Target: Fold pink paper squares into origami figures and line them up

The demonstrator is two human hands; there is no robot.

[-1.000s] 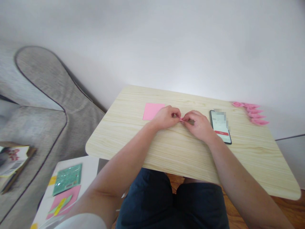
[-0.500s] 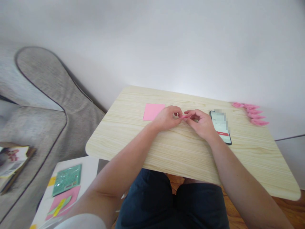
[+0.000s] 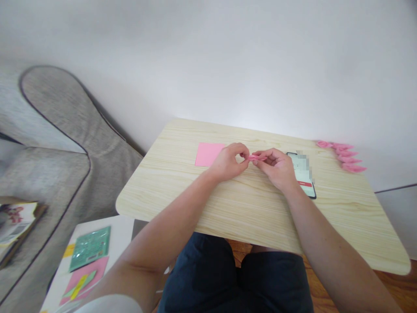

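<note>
We face a pale wall point(image 3: 228, 65), with a gray sofa point(image 3: 58, 108) at our left. In front of us stands the wood-patterned table point(image 3: 247, 208); beyond its near left corner is a white side table point(image 3: 120, 232). Our left hand point(image 3: 229, 163) and right hand point(image 3: 278, 169) meet above the middle of the wooden table, nearer its far edge. The phone point(image 3: 301, 174) lies in the table's right half, partly behind our right hand; a red bar crosses its screen, but we cannot read the writing. On the side table we see a shiny green packet point(image 3: 91, 248), its print too small to read, and on the sofa a printed book point(image 3: 18, 221), also unreadable. The flat pink sheet point(image 3: 208, 154) lies toward the table's far left corner, its right side partly covered by our left hand. Several folded pink pieces point(image 3: 352, 160) sit close together by the far right corner. Smallest is the pink paper strip point(image 3: 256, 158): we pinch its left end in our left fingertips and grasp its body between our right thumb and fingers.
</note>
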